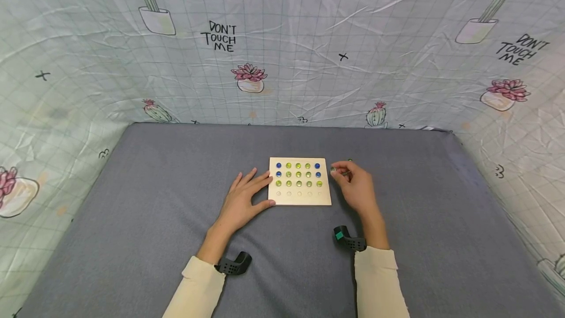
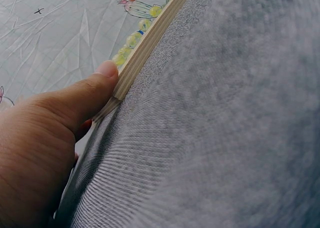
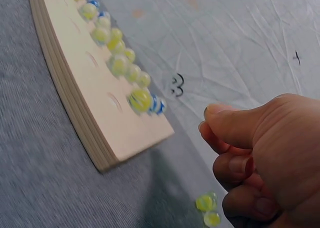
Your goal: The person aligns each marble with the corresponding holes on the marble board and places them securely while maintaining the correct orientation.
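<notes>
We see a wooden board lying flat on the grey cloth-covered table, about midway between its left and right edges and nearer the far edge than the bottom of the head view, where the table's near edge is cut off. Three rows on the board are filled: blue marbles sit at both ends of the two far rows, green marbles in the other places, and the near row shows five bare hollows. The left hand is spread wide, its thumb at the board's near left corner and a finger at its left edge; in the left wrist view, its other fingers are mostly hidden. Just off the board's right edge, the right hand pinches a small green marble, nearly all covered by the fingertips and hard to make out from the right wrist. Loose marbles lie beside that hand, partly overlapping, so we cannot count them surely. Black wrist devices and cream sleeves follow, the sleeves cut off below. Beyond the far edge hangs a creased, cactus-printed sheet.
</notes>
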A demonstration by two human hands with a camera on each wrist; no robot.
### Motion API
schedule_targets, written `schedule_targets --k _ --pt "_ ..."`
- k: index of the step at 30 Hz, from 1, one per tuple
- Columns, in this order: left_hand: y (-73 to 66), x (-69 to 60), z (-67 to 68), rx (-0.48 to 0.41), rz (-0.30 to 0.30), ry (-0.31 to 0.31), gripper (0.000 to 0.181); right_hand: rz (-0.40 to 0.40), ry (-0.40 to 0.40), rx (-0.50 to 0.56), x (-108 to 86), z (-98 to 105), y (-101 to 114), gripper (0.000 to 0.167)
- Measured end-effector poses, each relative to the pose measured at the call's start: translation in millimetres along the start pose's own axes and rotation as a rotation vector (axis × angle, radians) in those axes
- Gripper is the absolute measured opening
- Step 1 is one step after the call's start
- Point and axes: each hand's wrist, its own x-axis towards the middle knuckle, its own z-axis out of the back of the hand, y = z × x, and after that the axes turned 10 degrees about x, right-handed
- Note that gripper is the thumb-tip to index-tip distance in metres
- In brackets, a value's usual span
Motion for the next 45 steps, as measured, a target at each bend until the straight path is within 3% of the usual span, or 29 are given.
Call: schedule_targets --k 9,20,34,45 --pt "0.1 -1.6 0.0 0.0 -0.004 -0.006 0.067 0.012 0.063 0.032 -1.0 -9.5 6.9 0.018" --pt "-0.7 -1.2 -0.2 0.002 0.004 0.003 0.066 0.138 0.17 0.052 -1.5 -15.2 10.8 0.016" --pt "0.6 -0.7 -1.6 0.014 0.003 0.001 0.066 0.186 0.234 0.063 -3.9 -21.4 18.4 0.016" --pt "0.6 -0.8 -2.2 0.02 0.003 -0.003 0.065 0.216 0.248 0.01 -5.0 -24.8 21.6 0.014"
